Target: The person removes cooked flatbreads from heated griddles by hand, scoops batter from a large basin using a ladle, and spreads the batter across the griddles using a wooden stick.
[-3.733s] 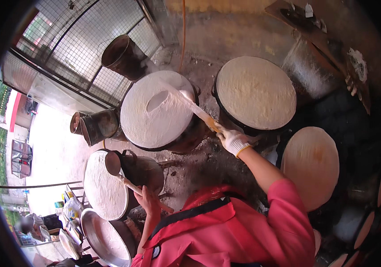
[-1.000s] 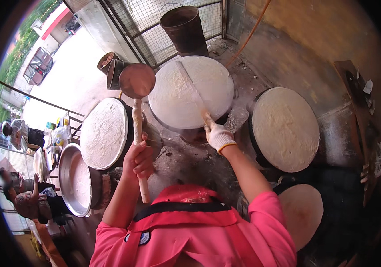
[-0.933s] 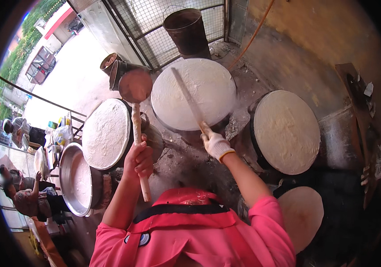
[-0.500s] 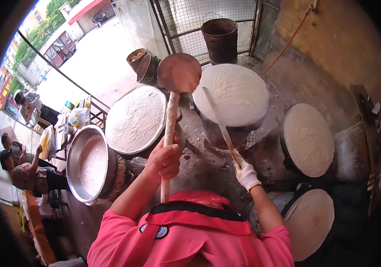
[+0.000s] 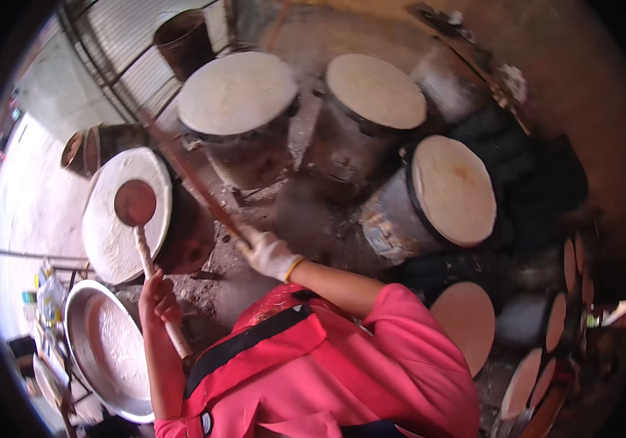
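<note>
My bare left hand (image 5: pixel 159 298) is closed round the pale wooden handle of a ladle (image 5: pixel 135 202) with a round reddish-brown head. The head shows in front of a batter-coated griddle (image 5: pixel 105 241); whether it touches cannot be told. In a white glove, my right hand (image 5: pixel 268 255) grips a long, thin flat stick (image 5: pixel 189 175). The stick slants up and left, past the gap between that griddle and another coated griddle (image 5: pixel 240 93) at the far side. Below the ladle stands a wide metal basin (image 5: pixel 79 310) holding pale batter (image 5: pixel 117 343).
More round griddles on drum stoves curve to the right: one coated pale (image 5: pixel 376 91), one with a browned patch (image 5: pixel 453 190), another near my elbow (image 5: pixel 465 325). Several griddles crowd the lower right. Rusty buckets (image 5: pixel 183 45) stand by the wire mesh. Debris litters the floor (image 5: pixel 254 208).
The view has turned rightward, so the griddles appear farther left and more show at right. The ladle's head has gone lower, and the stick has swung across to the left.
</note>
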`<action>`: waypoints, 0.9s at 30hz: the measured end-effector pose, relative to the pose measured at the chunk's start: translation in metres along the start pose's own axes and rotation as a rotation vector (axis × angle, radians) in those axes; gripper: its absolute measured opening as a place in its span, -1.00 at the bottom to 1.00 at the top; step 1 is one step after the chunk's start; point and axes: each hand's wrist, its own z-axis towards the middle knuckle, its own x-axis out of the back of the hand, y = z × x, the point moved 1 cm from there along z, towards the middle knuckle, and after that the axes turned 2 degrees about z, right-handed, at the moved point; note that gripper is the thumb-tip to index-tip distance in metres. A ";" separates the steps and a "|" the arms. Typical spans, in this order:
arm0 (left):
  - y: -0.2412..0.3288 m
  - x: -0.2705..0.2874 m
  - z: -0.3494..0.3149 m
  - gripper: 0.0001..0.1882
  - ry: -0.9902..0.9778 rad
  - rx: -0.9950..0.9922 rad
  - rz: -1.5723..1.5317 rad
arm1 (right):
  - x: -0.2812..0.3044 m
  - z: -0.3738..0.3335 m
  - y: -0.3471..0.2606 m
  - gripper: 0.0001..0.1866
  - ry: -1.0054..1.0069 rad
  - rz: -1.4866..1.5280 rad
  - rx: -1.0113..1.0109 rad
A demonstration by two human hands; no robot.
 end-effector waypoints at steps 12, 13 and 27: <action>-0.075 -0.053 0.021 -0.74 -0.115 0.165 0.367 | 0.092 -0.099 -0.017 -0.59 0.017 0.076 -0.107; -0.092 -0.093 0.015 -0.63 -0.142 0.107 0.255 | 0.113 -0.107 0.009 -0.60 0.216 0.047 -0.115; -0.176 -0.144 0.166 -0.72 0.027 0.539 -0.104 | 0.438 -0.338 0.392 -0.27 1.419 -0.522 -1.134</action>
